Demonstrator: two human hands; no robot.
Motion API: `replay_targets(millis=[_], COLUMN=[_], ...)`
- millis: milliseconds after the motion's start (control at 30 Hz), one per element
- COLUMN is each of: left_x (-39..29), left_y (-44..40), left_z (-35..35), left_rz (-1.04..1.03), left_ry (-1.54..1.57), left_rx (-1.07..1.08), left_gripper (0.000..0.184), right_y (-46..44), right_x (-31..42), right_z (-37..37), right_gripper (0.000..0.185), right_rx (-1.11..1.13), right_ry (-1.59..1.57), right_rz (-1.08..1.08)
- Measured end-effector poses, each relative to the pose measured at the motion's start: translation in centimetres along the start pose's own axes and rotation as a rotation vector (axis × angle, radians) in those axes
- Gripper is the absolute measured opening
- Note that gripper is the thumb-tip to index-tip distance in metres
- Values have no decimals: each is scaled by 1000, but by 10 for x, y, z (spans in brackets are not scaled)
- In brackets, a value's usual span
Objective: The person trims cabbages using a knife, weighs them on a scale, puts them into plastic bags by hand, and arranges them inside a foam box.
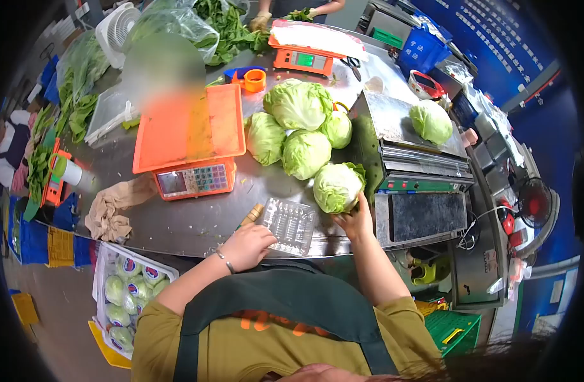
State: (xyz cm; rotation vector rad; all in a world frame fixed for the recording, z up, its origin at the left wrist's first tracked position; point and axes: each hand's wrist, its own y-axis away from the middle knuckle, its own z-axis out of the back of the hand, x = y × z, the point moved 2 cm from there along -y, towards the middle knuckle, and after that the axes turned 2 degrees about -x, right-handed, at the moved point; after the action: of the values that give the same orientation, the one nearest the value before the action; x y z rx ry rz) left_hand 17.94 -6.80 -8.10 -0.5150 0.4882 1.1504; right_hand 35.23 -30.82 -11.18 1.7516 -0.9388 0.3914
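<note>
The right hand is part open, with its fingers spread on the near right side of a round green cabbage; this cabbage sits near the front edge of the metal counter, just left of the big wrapping machine at the right end; the left hand is palm down at the front edge, its fingers a bit bent, by the left side of a clear plastic tray; I cannot tell if it has hold of anything; a wooden handle lies just past its fingers; four more cabbages sit close together, farther from the front edge; an orange scale stands left of them, and a tan cloth lies by the front left corner
</note>
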Motion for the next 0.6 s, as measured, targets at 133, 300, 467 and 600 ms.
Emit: replay_targets(millis=[133,300,467,600], left_x=[-14,-25,-51,-82], left_y=[33,106,167,210], left_z=[21,18,-8,-42], left_rz=[140,489,796,1113], left_ry=[-74,81,95,189], left_rx=[-297,-654,-739,-923], left_gripper=[22,13,10,11], right_y=[55,87,94,70], right_x=[-11,-7,-48,-131], right_z=[33,-5,-149,-197], right_gripper=[55,24,36,33], right_rx=[-72,602,1316,1468], right_ry=[400,885,1711,2164], right_rz=[369,261,1141,1149])
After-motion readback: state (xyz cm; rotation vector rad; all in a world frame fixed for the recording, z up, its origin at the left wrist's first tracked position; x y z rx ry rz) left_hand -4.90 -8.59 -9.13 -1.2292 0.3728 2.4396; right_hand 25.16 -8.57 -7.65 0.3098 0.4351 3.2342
